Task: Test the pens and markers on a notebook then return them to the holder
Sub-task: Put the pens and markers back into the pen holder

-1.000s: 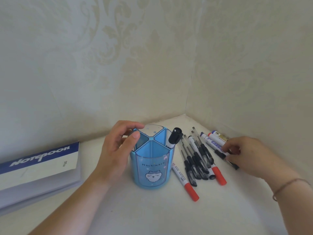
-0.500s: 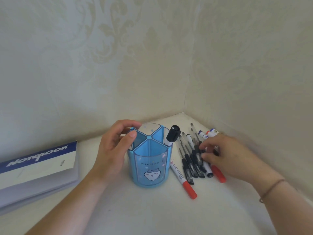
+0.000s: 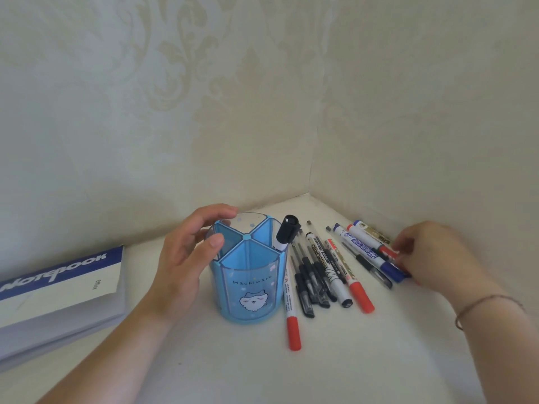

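The person's left hand curled around the far-left side of the translucent blue plastic pen holder, thumb at the near rim and fingers over the back edge, steadying it on the white worktop. One black-capped white marker stood tilted in the holder's right compartment; the other compartments looked empty.

The rest lay in a loose row just to the right of the holder: a red-capped white marker nearest it, a cluster of clear black-ink pens, a whiteboard marker with black lettering, another red-capped marker, and blue-capped markers nearest the wall.

The right hand rested at the far end of that row, fingertips pinching what looked like the blue-capped marker's cap end, though the exact grip was partly hidden.

These would be light, stiff, smooth plastic barrels, prone to rolling; I judged the mid-barrel the surest place to pinch one, lifting it clear of its neighbours. The holder looked light enough to tip, hence the steadying hand.

The blue-and-white closed notebook lay well apart at the left, unopened.

Half a second before, the right hand had been over the middle of the row among the black pens; it had since shifted outward to the markers by the wall. The left hand had not moved.
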The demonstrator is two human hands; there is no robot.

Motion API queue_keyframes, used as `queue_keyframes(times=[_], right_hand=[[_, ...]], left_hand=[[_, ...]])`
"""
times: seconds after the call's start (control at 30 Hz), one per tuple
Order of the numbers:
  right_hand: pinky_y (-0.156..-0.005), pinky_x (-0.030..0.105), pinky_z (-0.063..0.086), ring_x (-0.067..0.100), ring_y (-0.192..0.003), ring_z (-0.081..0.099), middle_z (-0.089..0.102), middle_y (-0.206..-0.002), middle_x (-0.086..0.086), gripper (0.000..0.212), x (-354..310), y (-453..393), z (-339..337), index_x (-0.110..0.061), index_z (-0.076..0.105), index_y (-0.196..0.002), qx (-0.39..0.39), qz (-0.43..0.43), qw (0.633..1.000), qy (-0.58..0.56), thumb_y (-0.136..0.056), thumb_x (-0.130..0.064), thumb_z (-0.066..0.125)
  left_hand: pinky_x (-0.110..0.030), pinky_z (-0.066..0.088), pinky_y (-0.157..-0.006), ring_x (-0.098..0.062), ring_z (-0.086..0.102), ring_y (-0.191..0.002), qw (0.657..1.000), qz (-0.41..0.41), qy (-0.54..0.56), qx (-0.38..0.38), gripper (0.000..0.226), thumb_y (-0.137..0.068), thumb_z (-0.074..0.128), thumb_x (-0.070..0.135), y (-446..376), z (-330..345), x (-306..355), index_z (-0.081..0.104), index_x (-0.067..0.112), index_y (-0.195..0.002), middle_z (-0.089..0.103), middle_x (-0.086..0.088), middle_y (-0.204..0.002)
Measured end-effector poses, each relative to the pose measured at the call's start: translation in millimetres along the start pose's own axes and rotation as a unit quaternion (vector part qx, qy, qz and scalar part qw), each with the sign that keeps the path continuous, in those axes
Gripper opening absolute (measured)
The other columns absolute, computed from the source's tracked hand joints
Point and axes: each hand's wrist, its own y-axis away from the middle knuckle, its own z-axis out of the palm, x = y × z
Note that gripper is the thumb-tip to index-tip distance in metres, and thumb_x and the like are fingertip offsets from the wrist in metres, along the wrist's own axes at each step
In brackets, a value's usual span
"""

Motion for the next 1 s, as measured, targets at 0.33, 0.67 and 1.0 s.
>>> queue_keyframes(times=[0.33,0.67,1.0], right_hand=[[-0.071,0.034,0.054,0.017,-0.079,0.059,0.062,-0.081,-0.012,0.015,-9,5,-2,-0.033,0.06,-0.069,-0.02,-0.062,0.998,0.016,-0.082,-0.032,0.065],[-0.068,0.031,0.052,0.0,-0.071,0.057,0.066,-0.071,-0.006,0.044,-50,43,7,-0.021,0.064,-0.069,-0.112,-0.188,0.972,0.084,-0.073,-0.065,0.064],[-0.05,0.019,0.048,0.001,-0.06,0.063,0.071,-0.078,-0.004,0.013,-45,33,-24,-0.014,0.064,-0.088,0.108,-0.163,0.9,-0.39,-0.087,-0.026,0.067]], left_hand=[[-0.024,0.044,-0.082,-0.041,0.052,-0.094,1.0,0.005,0.006,-0.007,0.043,-0.081,0.051,0.037,0,0,-3,0.062,0.007,-0.11,0.063,-0.009,-0.116],[-0.044,0.043,-0.088,-0.039,0.054,-0.101,1.0,0.014,-0.014,-0.009,0.041,-0.082,0.051,0.037,0,-2,-4,0.063,0.011,-0.112,0.063,-0.008,-0.119],[-0.049,0.043,-0.093,-0.033,0.058,-0.105,1.0,0.007,-0.025,-0.011,0.043,-0.083,0.051,0.039,1,-1,-1,0.063,0.012,-0.115,0.065,-0.006,-0.12]])
